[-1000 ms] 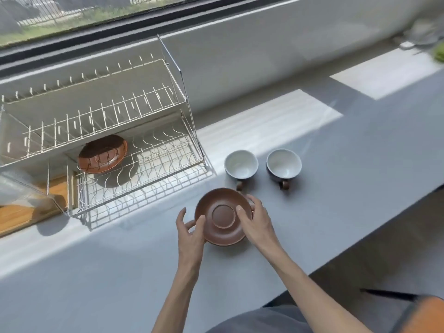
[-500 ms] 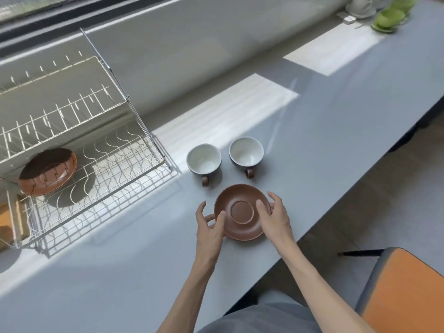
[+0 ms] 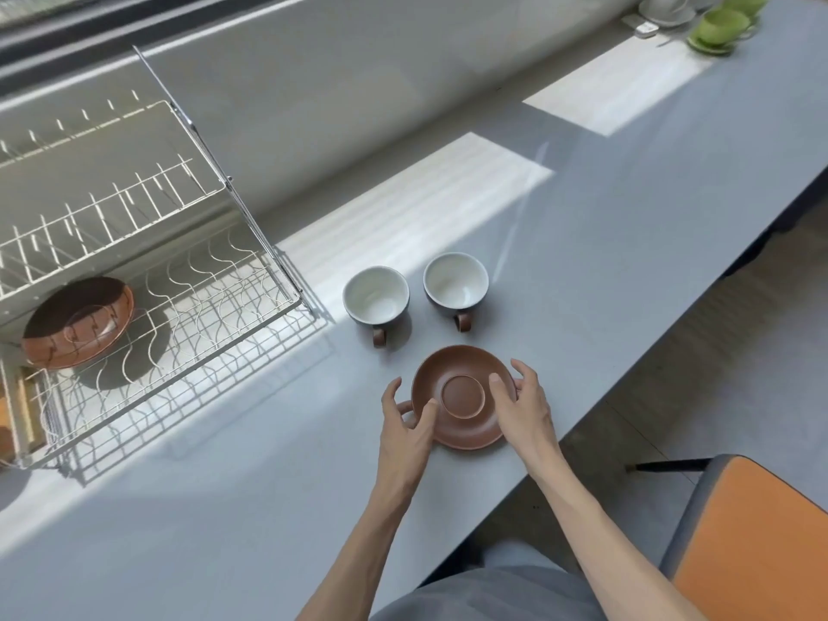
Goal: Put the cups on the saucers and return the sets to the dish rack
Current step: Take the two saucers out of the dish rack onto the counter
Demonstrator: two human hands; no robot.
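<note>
A brown saucer (image 3: 461, 365) lies on the grey counter, right in front of me. My left hand (image 3: 405, 437) grips its left rim with the thumb on top. My right hand (image 3: 526, 410) grips the right rim the same way. Two dark cups with white insides and brown handles stand upright just behind the saucer: the left cup (image 3: 375, 294) and the right cup (image 3: 455, 280), both empty. A second brown saucer (image 3: 76, 322) leans in the lower tier of the wire dish rack (image 3: 201, 307) at the left.
The counter's front edge runs diagonally close to my right hand, with floor below it. An orange chair seat (image 3: 761, 544) is at the lower right. A green cup set (image 3: 719, 24) and a white cup set (image 3: 667, 4) stand at the far right.
Both hands have slid the saucer rightwards along the counter, from in front of the left cup to in front of the right cup. My view has swung right.
</note>
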